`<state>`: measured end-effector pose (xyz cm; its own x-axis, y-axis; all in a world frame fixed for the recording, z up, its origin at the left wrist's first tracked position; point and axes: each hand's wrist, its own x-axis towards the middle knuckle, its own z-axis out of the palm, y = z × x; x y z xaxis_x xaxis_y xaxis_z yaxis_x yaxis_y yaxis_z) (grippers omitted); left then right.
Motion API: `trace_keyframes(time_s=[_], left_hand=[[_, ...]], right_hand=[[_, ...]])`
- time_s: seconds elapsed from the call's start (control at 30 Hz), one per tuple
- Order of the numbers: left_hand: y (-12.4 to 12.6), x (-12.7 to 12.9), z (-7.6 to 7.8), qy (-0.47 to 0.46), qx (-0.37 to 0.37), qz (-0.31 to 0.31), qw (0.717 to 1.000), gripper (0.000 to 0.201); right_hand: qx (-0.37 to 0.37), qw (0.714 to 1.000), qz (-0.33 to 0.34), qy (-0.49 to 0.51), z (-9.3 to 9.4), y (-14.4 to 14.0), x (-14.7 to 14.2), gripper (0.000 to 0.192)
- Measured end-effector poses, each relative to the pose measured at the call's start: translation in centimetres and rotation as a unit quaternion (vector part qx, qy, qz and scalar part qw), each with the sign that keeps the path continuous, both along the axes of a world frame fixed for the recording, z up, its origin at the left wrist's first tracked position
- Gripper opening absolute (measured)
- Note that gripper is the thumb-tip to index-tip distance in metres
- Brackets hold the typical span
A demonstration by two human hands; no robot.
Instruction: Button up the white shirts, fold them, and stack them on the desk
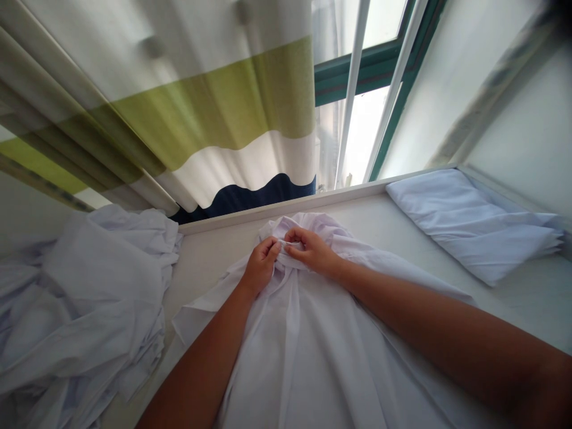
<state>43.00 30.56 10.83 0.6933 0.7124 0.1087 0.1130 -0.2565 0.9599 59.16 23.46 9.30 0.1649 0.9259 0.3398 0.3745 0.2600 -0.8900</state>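
Note:
A white garment (313, 322) lies spread in front of me, its lower part running toward the camera and its gathered top, perhaps a collar, at the far end. With thumb and fingers, my left hand (262, 262) pinches the cloth at this gathered part. My right hand (313, 251) grips the same edge just to the right, fingers curled and thumb against the fabric. Only a small gap separates the two hands. Whether a button or other fastening sits between the fingertips is too small to tell.
A crumpled pile of white cloth (102, 280) fills the left side. Folded white garments (465, 214) lie at the right on the white surface (366, 223), which has a raised rim at the back. Behind hang a striped curtain (214, 107) and a barred window (357, 77).

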Motion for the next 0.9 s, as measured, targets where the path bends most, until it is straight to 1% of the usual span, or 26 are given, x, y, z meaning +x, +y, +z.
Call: trace_keyframes(time_s=[0.17, 0.33, 0.43, 0.53, 0.63, 0.77, 0.9], left_hand=[[0.12, -0.07, 0.00, -0.008, -0.021, 0.001, 1.000, 0.028], [0.41, -0.20, 0.01, -0.013, -0.048, 0.010, 0.999, 0.030], [0.56, -0.32, 0.00, -0.010, -0.045, 0.016, 0.999, 0.029], [0.61, -0.39, -0.12, -0.010, -0.040, 0.010, 0.999, 0.029], [0.55, -0.36, -0.32, -0.014, -0.038, 0.005, 0.999, 0.027], [0.43, -0.28, -0.48, -0.013, -0.033, 0.018, 0.999, 0.027], [0.38, -0.21, -0.44, -0.009, -0.020, 0.026, 0.999, 0.027]], right_hand=[[-0.003, 1.000, -0.006, -0.007, 0.23, -0.20, -0.19, 0.015], [-0.009, 0.999, -0.027, -0.045, 0.34, -0.40, -0.55, 0.017], [-0.003, 0.997, -0.037, -0.068, 0.43, -0.54, -0.65, 0.015], [0.012, 0.995, -0.038, -0.096, 0.44, -0.62, -0.65, 0.013], [0.026, 0.994, -0.033, -0.100, 0.33, -0.55, -0.58, 0.012], [0.026, 0.994, -0.031, -0.097, 0.18, -0.42, -0.55, 0.010], [0.027, 0.991, -0.041, -0.121, 0.14, -0.49, -0.73, 0.007]])
